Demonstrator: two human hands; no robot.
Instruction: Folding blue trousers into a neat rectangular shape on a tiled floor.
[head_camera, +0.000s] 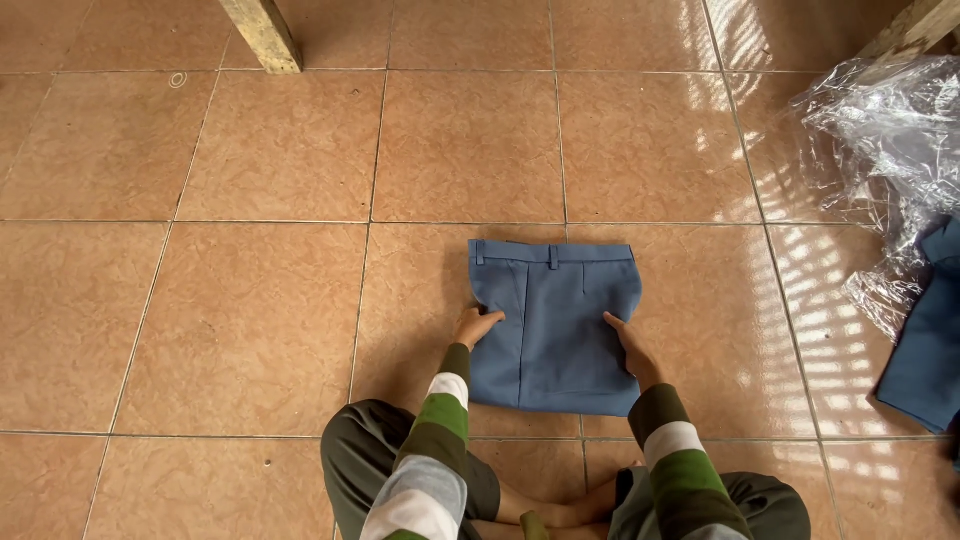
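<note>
At the centre of the frame the folded blue trousers (553, 328) lie flat on the tiled floor (250, 300), the left hand (476, 326) and right hand (627, 345) spread open against their side edges, gripping nothing. Uneven pressure could skew the fold on the smooth tiles. At the right edge, crumpled clear plastic wrapping (885, 150) lies beside another blue garment (930, 350); no labels show.

One folded blue trousers (555, 325); two hands (475, 326) (628, 345); one clear plastic wrap (885, 150); two wooden legs (262, 35) (915, 30).

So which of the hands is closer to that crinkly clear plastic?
Right. The right hand rests on the folded blue trousers' edge toward the clear plastic; the left hand is on their opposite edge.
</note>
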